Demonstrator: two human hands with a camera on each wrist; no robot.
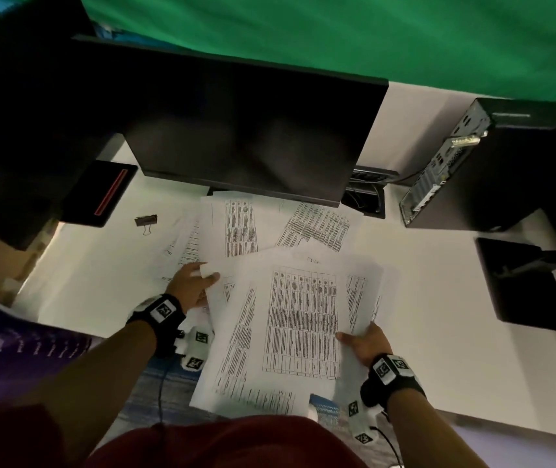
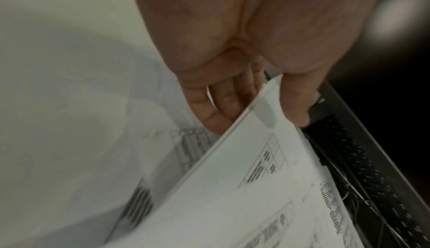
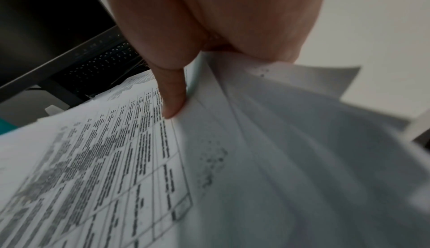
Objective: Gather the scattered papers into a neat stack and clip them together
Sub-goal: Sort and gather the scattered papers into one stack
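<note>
Several printed papers [image 1: 300, 319] lie fanned and overlapping on the white desk [image 1: 438, 298] in front of the monitor. My left hand [image 1: 199, 282] pinches the left corner of a sheet [image 2: 244, 169], thumb on top and fingers [image 2: 218, 116] underneath. My right hand [image 1: 361, 339] grips the right edge of the papers [image 3: 267, 160], with the thumb [image 3: 172, 95] pressed on the top printed page and the fingers hidden below. More sheets [image 1: 317, 224] lie farther back under the monitor's edge. A black binder clip [image 1: 145, 221] rests on the desk at the left, away from both hands.
A dark monitor [image 1: 246, 136] stands just behind the papers. A black computer tower [image 1: 492, 163] and a black stand base [image 1: 523, 285] are at the right. A black box with a red stripe [image 1: 101, 194] sits at the left. The desk's front edge runs near my body.
</note>
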